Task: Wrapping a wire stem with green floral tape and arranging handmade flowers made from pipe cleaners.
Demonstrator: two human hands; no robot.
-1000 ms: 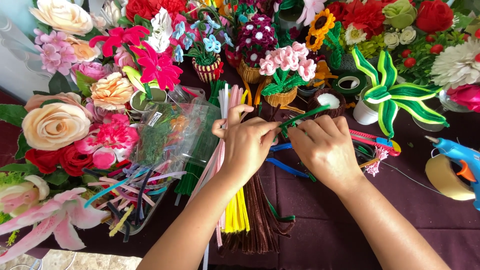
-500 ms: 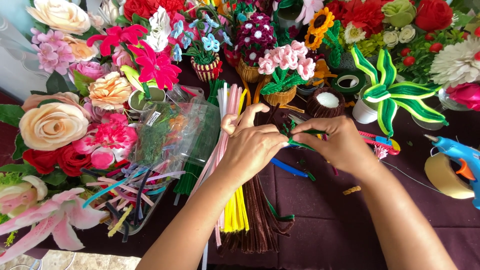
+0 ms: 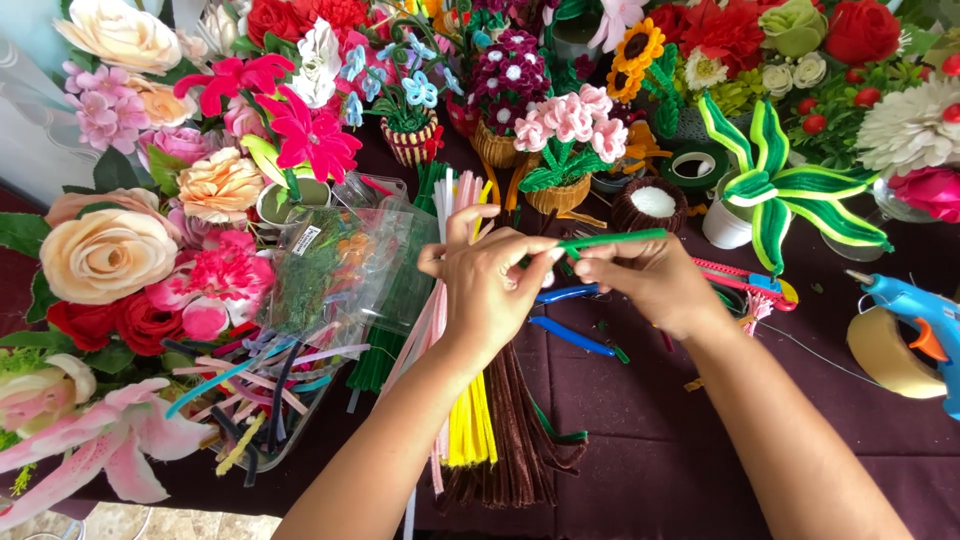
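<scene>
My left hand [image 3: 490,285] and my right hand [image 3: 650,280] meet above the dark maroon tablecloth [image 3: 660,450], both pinching one green pipe cleaner [image 3: 612,239]. The stem runs between the fingertips and sticks out to the right over my right hand. Under my left forearm lie bundles of pipe cleaners: yellow [image 3: 470,425], brown [image 3: 510,440] and pink [image 3: 425,330]. Blue pipe cleaners [image 3: 570,335] rest on the cloth just below my hands.
Artificial flowers [image 3: 110,250] fill the left side and the back. A clear plastic bag [image 3: 340,270] lies left of my hands. Small pots with pipe-cleaner flowers [image 3: 565,150], a green striped plant [image 3: 770,195], a blue glue gun [image 3: 920,320] and a tape roll [image 3: 885,355] are to the right.
Both hands have lifted slightly and drawn together. The green pipe cleaner now lies straighter, pointing right above my right hand.
</scene>
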